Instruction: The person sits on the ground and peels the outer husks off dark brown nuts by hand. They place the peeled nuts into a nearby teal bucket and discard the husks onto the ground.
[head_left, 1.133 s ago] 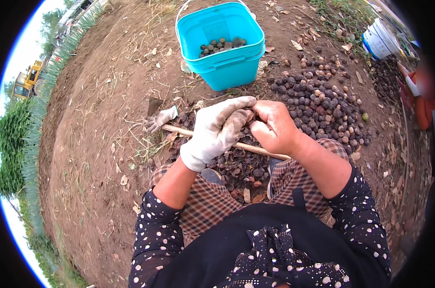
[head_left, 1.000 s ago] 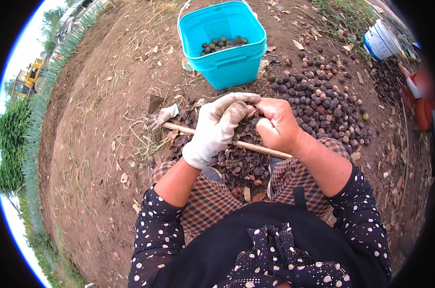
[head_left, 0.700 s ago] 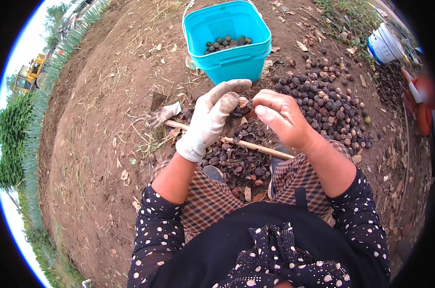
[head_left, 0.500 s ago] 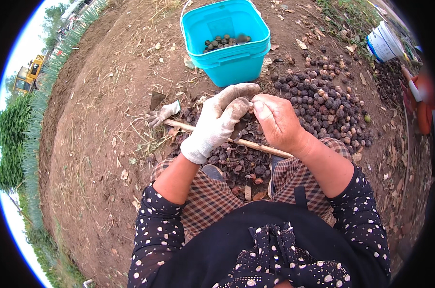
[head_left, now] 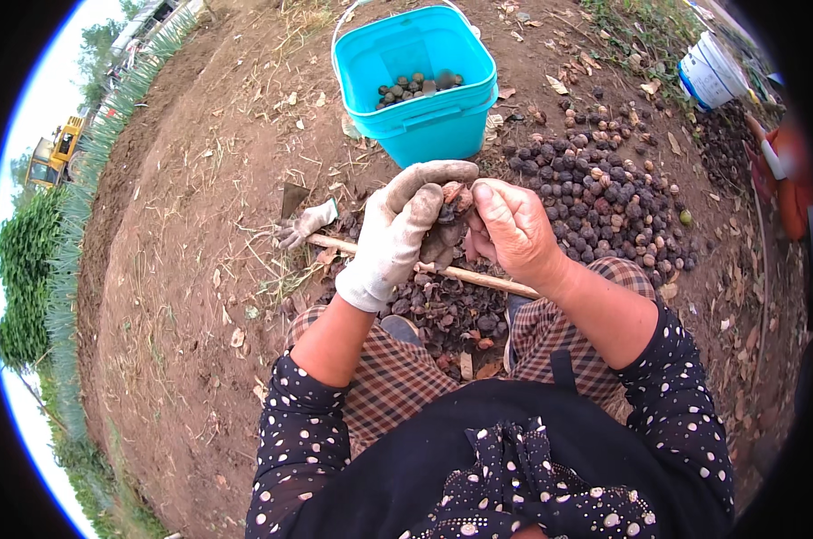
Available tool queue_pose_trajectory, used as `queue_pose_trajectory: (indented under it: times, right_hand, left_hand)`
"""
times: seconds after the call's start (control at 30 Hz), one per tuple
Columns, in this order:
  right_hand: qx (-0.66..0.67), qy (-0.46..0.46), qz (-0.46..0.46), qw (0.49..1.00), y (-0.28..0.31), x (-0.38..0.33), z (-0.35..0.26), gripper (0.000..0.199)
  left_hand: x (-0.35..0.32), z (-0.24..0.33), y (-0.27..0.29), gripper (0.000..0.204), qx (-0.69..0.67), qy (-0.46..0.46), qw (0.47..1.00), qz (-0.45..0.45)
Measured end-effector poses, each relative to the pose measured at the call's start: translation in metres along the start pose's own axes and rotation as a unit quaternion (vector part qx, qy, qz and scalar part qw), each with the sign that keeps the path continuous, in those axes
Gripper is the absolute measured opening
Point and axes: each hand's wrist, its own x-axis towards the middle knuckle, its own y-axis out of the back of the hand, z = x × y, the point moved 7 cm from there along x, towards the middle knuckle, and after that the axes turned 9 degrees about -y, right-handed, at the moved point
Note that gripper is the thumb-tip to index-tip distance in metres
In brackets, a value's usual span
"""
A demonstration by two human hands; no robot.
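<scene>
My left hand (head_left: 399,226), in a dirty white glove, grips a dark round husked fruit (head_left: 444,226) in front of me. My bare right hand (head_left: 509,225) pinches the same fruit from the right, its thumb on the brownish top. Both hands hover above a heap of dark husk pieces (head_left: 442,310) between my knees. A wooden stick (head_left: 478,277) lies across the ground just under the hands. A turquoise plastic bucket (head_left: 424,117) stands beyond the hands, with several dark nuts at its bottom.
A big pile of dark round fruits (head_left: 604,193) spreads on the dirt to the right. A spare white glove (head_left: 306,225) lies left of the stick. A white bucket (head_left: 710,72) stands at far right, beside an orange object (head_left: 794,184). Bare soil stretches left.
Both hands stayed together on the fruit, shifting slightly up and back while working at it. The bucket and pile have not moved.
</scene>
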Motion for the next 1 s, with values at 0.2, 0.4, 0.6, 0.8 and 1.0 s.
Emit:
queue_pose_trajectory:
  times: [0.2,0.4,0.6,0.8,1.0]
  right_hand:
    - [-0.082,0.105,0.057,0.989,0.005,-0.001,-0.019,0.026]
    - [-0.207,0.128,0.089,0.966,0.004,-0.001,-0.016,0.023]
    - [-0.136,0.072,0.080,0.985,-0.005,0.003,-0.002,0.025]
    - [-0.238,0.096,0.091,0.962,-0.006,0.002,-0.002,0.023]
    - [-0.319,0.223,0.131,0.912,-0.005,0.000,-0.016,0.019]
  left_hand:
    - [0.004,-0.007,0.004,0.059,-0.010,-0.031,0.999,0.043]
    - [0.005,-0.011,0.004,0.057,0.060,-0.015,0.998,-0.001]
    - [0.003,-0.011,0.005,0.039,0.350,-0.138,0.926,0.019]
    - [0.006,-0.015,0.007,0.038,0.381,-0.094,0.920,-0.002]
    - [0.009,-0.026,0.003,0.040,0.334,-0.080,0.939,0.025]
